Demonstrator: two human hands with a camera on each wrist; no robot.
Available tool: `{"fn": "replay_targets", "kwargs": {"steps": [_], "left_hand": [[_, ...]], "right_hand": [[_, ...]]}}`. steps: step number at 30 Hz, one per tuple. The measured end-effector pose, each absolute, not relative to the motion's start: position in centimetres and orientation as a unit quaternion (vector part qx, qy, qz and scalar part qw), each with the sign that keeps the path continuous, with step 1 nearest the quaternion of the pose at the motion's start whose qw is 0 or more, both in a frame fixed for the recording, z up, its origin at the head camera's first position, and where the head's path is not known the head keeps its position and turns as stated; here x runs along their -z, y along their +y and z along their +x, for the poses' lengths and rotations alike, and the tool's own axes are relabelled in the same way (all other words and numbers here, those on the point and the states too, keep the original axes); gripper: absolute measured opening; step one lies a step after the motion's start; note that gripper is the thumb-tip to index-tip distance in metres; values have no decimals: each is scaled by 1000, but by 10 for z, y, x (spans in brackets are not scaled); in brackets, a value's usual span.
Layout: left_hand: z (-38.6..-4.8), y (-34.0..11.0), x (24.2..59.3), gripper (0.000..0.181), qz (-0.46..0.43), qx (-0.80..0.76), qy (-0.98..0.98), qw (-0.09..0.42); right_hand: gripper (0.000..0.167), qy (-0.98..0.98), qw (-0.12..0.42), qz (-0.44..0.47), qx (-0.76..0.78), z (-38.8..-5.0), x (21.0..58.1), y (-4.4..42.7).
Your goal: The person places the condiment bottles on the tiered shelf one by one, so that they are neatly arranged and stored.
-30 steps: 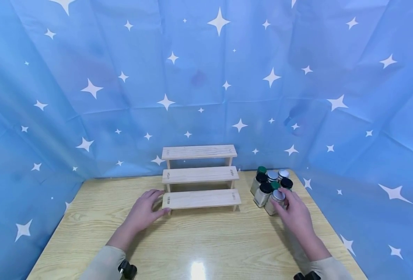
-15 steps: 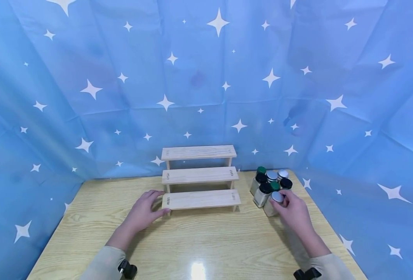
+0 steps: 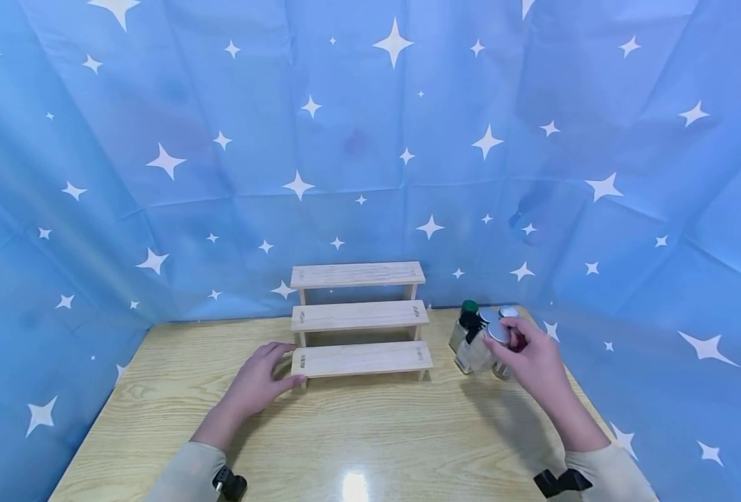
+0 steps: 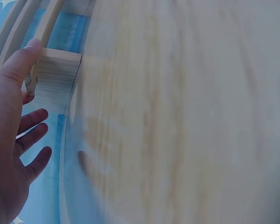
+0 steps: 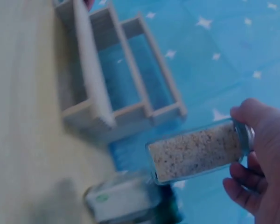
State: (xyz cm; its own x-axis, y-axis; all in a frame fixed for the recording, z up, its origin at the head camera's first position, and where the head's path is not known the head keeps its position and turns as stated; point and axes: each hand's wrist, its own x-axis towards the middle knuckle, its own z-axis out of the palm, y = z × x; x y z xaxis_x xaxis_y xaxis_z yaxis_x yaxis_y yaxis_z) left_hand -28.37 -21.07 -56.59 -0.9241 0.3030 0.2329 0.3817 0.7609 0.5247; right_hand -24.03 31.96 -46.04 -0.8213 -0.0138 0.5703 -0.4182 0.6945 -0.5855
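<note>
A three-step wooden display rack (image 3: pixel 360 359) stands near the back of the table. My left hand (image 3: pixel 258 380) holds the left end of its lowest step, and in the left wrist view the thumb lies against the wood. With my right hand (image 3: pixel 538 362) I grip a spice jar (image 5: pixel 196 151) by its silver lid. The jar is clear glass, full of pale speckled grains, and is lifted off the table and tilted. Below and behind it stand other spice jars (image 3: pixel 469 307) with green, black and silver lids, some of them hidden by the held jar and the hand.
The wood-grain table (image 3: pixel 370 432) reaches to a blue star-patterned cloth (image 3: pixel 357 139) at the back and sides. In the right wrist view, a blurred jar (image 5: pixel 126 198) with a dark green lid is close below the held one.
My right hand has lifted the silver-lidded spice jar up from the front of the group, and the jar now tilts. The left hand and the rack have stayed in place.
</note>
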Motion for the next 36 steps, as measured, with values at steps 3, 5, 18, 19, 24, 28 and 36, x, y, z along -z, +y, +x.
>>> {"fn": "replay_targets", "kwargs": {"steps": [3,5,18,19,24,28,36], "left_hand": [[-284,-212,566,81,-181,298,-935,69],[-284,-212,566,81,-180,299,-935,69],[-284,-215,570,85,-169,302,-936,59],[-284,-214,570,85,-167,304,-936,56],[-284,-212,567,83,-161,309,-936,47],[-285,-210,568,82,-160,312,-935,47],[-286,-211,570,84,-157,315,-935,54]], "right_hand": [[26,-866,273,137,-395,-246,445,311],[25,-859,254,137,-422,-250,436,305],[36,-788,117,156,-584,-307,419,251],[37,-789,114,154,-583,-313,417,244],[40,-783,92,170,-591,-339,405,209],[40,-772,73,196,-601,-359,396,178],[44,-754,51,221,-616,-395,382,114]]}}
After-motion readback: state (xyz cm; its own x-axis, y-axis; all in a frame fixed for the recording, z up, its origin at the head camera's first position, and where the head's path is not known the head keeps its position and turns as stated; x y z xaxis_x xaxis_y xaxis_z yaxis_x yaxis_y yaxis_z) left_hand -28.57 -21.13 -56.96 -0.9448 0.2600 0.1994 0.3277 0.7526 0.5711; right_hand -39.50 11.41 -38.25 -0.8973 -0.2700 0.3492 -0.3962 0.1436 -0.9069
